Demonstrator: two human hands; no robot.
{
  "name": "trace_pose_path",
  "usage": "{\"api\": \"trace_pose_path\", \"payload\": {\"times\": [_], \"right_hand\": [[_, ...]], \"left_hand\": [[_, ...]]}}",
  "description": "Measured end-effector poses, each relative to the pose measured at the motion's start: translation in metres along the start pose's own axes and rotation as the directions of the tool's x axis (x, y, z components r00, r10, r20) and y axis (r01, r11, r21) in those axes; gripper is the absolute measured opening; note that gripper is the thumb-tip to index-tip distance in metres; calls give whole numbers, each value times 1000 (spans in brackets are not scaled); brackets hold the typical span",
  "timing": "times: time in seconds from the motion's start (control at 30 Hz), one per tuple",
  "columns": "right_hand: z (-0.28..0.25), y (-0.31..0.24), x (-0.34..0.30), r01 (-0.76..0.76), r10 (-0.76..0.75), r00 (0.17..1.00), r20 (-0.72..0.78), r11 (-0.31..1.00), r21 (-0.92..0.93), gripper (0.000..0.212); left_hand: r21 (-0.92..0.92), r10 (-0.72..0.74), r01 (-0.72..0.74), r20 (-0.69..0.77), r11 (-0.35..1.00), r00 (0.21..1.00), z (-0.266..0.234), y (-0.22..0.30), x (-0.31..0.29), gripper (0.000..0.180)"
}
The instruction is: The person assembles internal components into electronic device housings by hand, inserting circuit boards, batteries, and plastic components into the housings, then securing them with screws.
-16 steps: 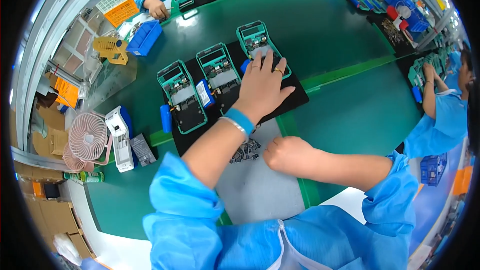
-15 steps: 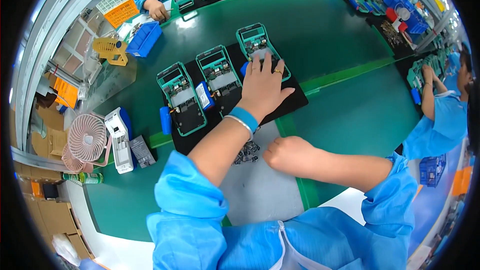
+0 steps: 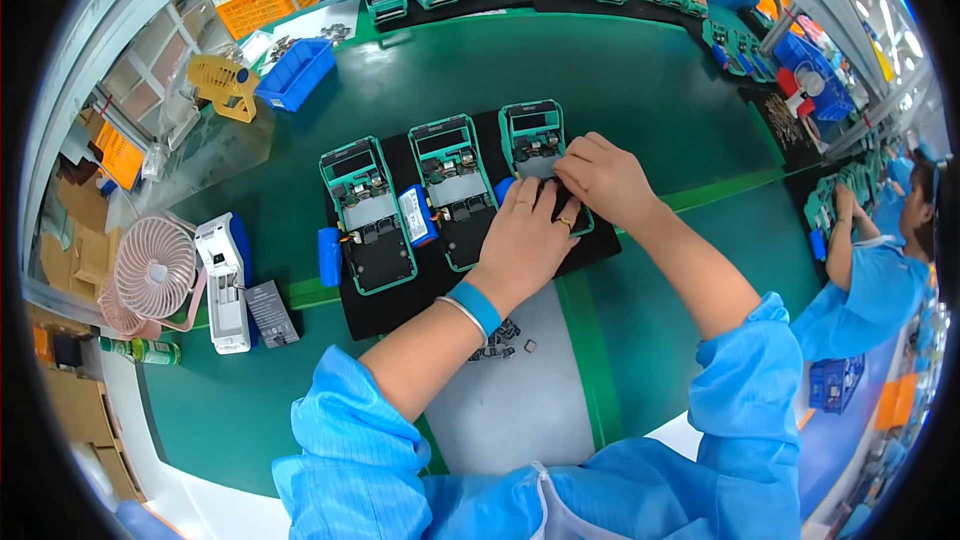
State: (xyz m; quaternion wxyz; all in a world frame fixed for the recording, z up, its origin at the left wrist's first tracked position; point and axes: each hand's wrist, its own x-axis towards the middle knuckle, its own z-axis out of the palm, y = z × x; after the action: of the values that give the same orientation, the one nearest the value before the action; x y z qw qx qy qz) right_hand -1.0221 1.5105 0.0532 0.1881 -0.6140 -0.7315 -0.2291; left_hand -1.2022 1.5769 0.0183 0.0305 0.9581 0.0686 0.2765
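Three teal-green device housings with exposed circuit parts lie in a row on a black mat (image 3: 365, 312): a left housing (image 3: 365, 210), a middle housing (image 3: 440, 155) and a right housing (image 3: 533, 120). Blue battery packs, such as one at the left (image 3: 329, 257), sit beside them. My left hand (image 3: 525, 245) rests over the lower part of the right housing, fingers stretched out and apart. My right hand (image 3: 610, 180) is closed in a pinch at that housing's right side; whatever its fingertips hold is hidden. Small black parts (image 3: 490, 348) lie in a pile nearer me, partly behind my left wrist.
The pile is on a grey sheet (image 3: 510, 410). At left stand a pink fan (image 3: 155, 265), a white casing (image 3: 225, 285) and a dark grey box (image 3: 272, 313). Farther off are a blue bin (image 3: 297, 75) and a yellow fan (image 3: 222, 87). Co-workers handle similar housings opposite and at right.
My right hand has gone from a fist above the grey sheet up to the right housing. My left hand stays over that housing. The view has shifted, showing more of the far side.
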Motion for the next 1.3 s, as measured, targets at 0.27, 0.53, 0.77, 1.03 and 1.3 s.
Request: {"api": "trace_pose_path", "payload": {"times": [0.27, 0.53, 0.77, 1.03, 1.3], "right_hand": [[12, 6, 17, 144, -129, 985, 113, 980, -141, 13], [8, 3, 21, 236, -203, 963, 177, 953, -191, 15], [9, 6, 29, 267, -231, 957, 175, 938, -223, 16], [5, 4, 37, 89, 1, 963, 269, 942, -322, 15], [-14, -18, -7, -318, 318, 946, 68, 948, -12, 13]], "left_hand": [[-51, -29, 28, -30, 998, 999, 2, -1, -4, 49], [-5, 4, -4, -80, 1000, 997, 8, -2, -7, 54], [-18, -1, 0, -58, 1000, 998, 9, -4, -5, 53], [-12, -2, 2, -28, 1000, 1000, 3, 2, -3, 50], [-174, -49, 37, -63, 984, 997, -63, -13, -37, 54]]}}
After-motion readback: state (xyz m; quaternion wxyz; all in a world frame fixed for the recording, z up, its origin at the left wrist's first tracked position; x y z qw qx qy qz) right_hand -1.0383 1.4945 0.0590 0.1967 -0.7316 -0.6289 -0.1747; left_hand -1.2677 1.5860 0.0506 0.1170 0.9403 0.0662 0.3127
